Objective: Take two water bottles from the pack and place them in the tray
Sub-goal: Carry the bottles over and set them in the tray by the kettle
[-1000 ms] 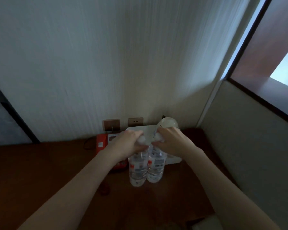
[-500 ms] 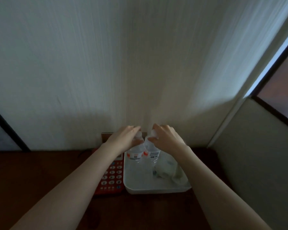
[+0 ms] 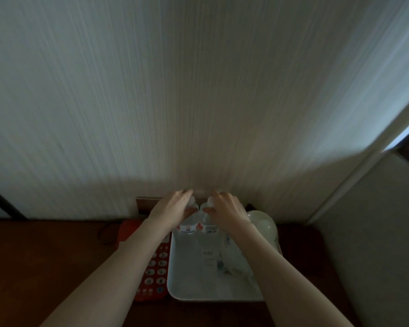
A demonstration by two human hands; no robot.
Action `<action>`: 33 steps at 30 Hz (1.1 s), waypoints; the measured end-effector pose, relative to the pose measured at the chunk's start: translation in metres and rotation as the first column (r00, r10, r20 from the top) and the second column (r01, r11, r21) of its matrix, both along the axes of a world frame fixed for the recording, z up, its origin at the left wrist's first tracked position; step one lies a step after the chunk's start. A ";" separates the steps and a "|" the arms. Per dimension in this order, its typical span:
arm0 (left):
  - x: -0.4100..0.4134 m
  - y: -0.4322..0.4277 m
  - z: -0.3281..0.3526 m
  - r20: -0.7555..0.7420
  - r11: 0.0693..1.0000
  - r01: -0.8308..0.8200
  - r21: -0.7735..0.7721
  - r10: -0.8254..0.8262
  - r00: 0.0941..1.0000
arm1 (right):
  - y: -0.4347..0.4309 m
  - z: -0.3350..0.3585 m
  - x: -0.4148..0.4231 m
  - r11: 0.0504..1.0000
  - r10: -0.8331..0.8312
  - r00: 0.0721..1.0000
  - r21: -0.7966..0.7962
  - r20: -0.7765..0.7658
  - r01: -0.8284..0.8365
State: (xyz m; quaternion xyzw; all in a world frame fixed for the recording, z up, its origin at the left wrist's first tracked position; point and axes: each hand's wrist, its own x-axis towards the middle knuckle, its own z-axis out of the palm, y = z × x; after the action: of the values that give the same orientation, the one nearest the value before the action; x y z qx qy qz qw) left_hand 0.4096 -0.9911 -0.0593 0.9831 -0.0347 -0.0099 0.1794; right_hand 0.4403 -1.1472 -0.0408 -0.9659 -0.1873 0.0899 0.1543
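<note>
Two water bottles, the left bottle and the right bottle, are held upright and side by side at the far end of the white tray, close against the wall. The left hand is wrapped over the top of the left bottle, its fingers curled around the cap and neck; the right hand is closed in the same way on the right bottle. Whether the bases are already seated on the tray floor cannot be told, since the lower bodies are dim and see-through. The step in hand is judged to be the setting-down. It is best done by lowering both bottles straight down beneath the fingers until weight is taken by the tray, and only then should the grips be loosened. A pale round object lies just beyond the right fingers, and small items lie nearer the wrist, so sideways drift should be avoided. A red telephone lies outside the left wrist.
</note>
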 end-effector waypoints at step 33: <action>0.019 -0.015 0.008 0.001 0.967 -0.066 0.246 0.068 0.998 | 0.003 0.004 0.022 0.994 -0.098 0.995 0.055 0.006 0.097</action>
State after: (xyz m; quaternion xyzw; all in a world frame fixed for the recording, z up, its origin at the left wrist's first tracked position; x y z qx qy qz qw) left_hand 0.4287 -1.0064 -0.0509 0.9983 0.0005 -0.0120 0.0565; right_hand 0.4620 -1.1444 -0.0372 -0.9697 -0.1430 0.0730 0.1840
